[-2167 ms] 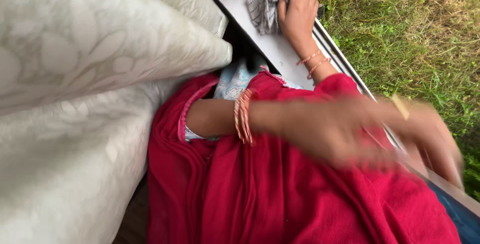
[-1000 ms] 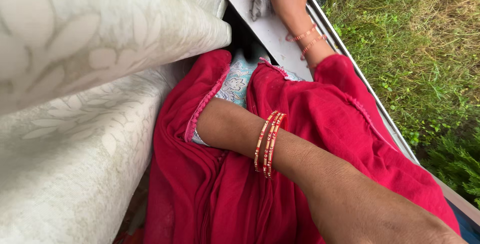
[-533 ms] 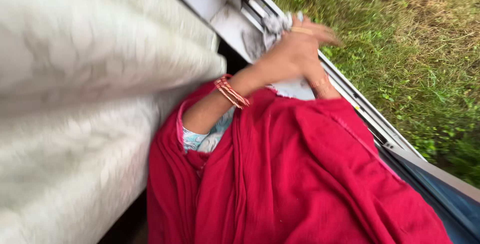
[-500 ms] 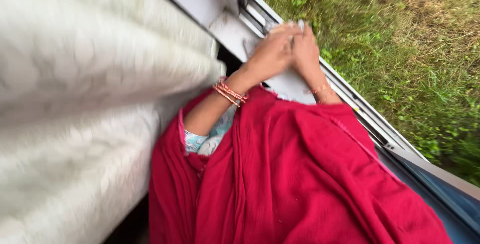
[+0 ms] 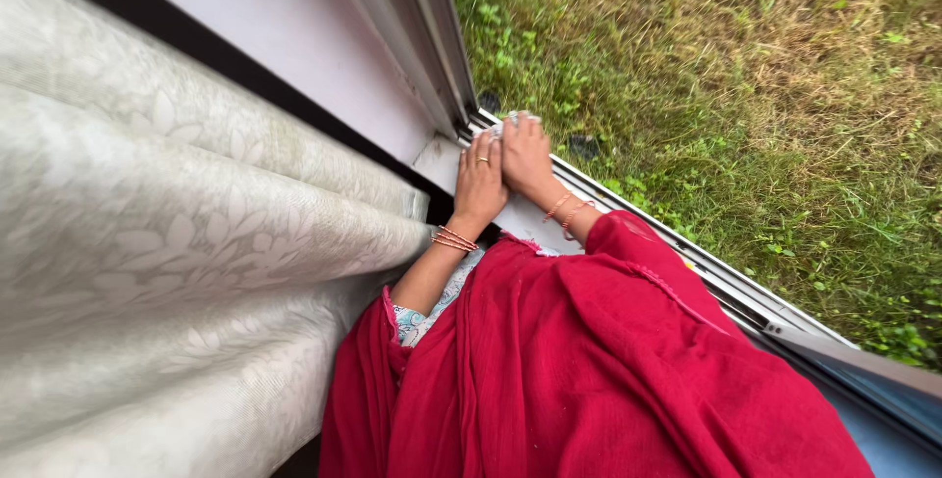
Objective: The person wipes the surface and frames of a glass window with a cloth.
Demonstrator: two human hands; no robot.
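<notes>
Head view: I see my left hand point(image 5: 478, 184) and right hand point(image 5: 527, 152) side by side, palms pressed flat on a grey cloth point(image 5: 502, 124). The cloth lies under the fingers, at the corner of the white window sill point(image 5: 444, 157), beside the pale curtain point(image 5: 177, 262).

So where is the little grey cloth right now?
The small grey cloth is near the top middle of the head view, pressed under both hands in the corner of the white window sill, beside the grass.

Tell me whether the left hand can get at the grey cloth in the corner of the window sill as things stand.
Probably yes. The left hand lies flat on the white window sill right beside the right hand, which presses the grey cloth into the corner. Nothing lies between them.
</notes>
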